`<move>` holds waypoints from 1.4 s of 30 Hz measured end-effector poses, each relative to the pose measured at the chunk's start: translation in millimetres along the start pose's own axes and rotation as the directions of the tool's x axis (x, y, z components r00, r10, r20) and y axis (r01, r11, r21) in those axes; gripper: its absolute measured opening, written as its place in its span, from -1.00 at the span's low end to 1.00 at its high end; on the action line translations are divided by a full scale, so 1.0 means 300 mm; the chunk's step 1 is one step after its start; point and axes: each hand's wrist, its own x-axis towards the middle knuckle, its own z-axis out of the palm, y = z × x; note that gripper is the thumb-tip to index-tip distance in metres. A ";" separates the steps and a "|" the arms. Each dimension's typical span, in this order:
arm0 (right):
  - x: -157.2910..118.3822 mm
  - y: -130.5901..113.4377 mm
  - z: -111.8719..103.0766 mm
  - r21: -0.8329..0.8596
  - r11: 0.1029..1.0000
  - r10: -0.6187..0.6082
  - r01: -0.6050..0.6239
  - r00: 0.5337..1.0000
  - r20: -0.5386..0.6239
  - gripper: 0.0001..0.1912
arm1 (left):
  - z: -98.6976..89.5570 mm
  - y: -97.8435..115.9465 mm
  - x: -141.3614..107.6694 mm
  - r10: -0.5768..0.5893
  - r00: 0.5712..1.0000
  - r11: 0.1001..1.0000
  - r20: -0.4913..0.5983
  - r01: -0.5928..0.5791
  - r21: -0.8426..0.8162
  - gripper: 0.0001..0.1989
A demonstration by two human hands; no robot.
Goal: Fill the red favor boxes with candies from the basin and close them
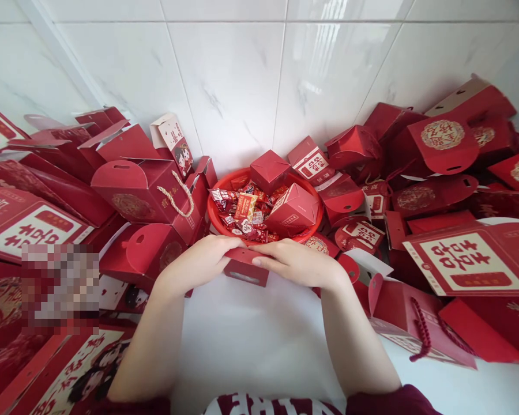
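A small red gift box (245,272) is in front of me on the white tabletop, just on the near side of a red plastic basin. From its left side my left hand (205,259) holds it, fingers closed over the top edge. My right hand (289,262) grips the right side, thumb on the near top edge and fingers reaching across the far side. Parts of both hands' fingertips are hidden. In the basin (214,218) are wrapped candies (242,216), a red box (294,210) and another red box (270,170).
Red boxes and bags are heaped on both sides, among them a box with a rope handle (138,190) at left and a large box (471,259) at right. A tiled wall (233,80) stands behind. White tabletop (251,334) shows between my arms.
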 end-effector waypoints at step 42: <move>-0.042 0.051 -0.080 0.515 0.852 0.171 0.101 0.874 -0.454 -0.47 | 0.069 0.148 -0.088 -0.319 0.340 0.879 -0.885 -0.244 -0.410 -0.75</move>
